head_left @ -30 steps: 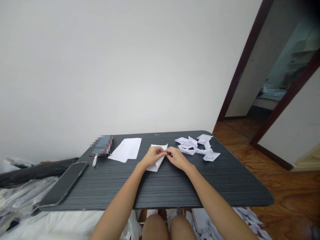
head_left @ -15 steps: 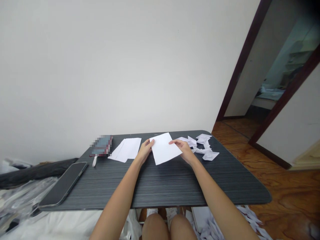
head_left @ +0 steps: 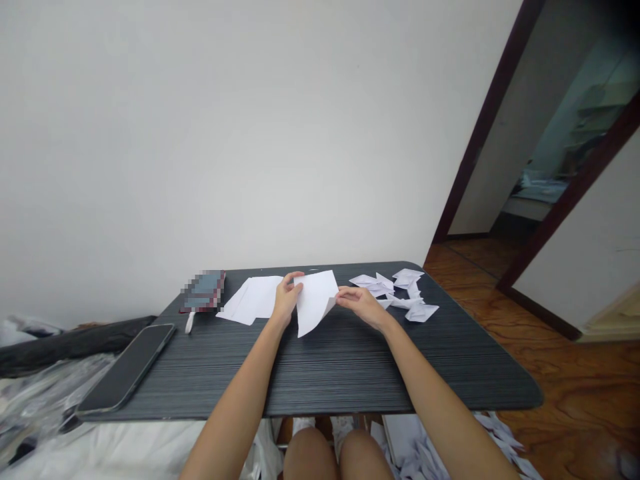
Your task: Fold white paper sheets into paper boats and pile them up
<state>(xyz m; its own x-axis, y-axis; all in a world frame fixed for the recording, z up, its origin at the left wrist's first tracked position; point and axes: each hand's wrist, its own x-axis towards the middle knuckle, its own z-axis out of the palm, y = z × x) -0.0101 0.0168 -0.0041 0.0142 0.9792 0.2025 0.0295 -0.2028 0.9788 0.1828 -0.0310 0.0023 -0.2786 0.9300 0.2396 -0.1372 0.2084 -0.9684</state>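
Observation:
A white sheet of paper point(head_left: 314, 300) is held up between my hands over the dark table point(head_left: 340, 380). My left hand point(head_left: 287, 295) pinches its left edge, thumb on top. At the right edge my right hand point(head_left: 357, 300) grips it with the fingertips, and the lower right part of the sheet curls upward. Flat white sheets point(head_left: 253, 298) lie on the table just left of my left hand. To the right of my right hand are several folded paper pieces point(head_left: 421, 312).
A phone point(head_left: 127, 370) lies along the table's left edge. Behind it sits a blurred book-like item point(head_left: 204, 291) with a small white object point(head_left: 189, 323) beside it. More folded paper point(head_left: 417, 453) is piled below the table. A wall point(head_left: 320, 133) stands behind.
The sheet was flat and tilted; now its right side bends up and it has turned more upright. My right hand has moved slightly left with its edge.

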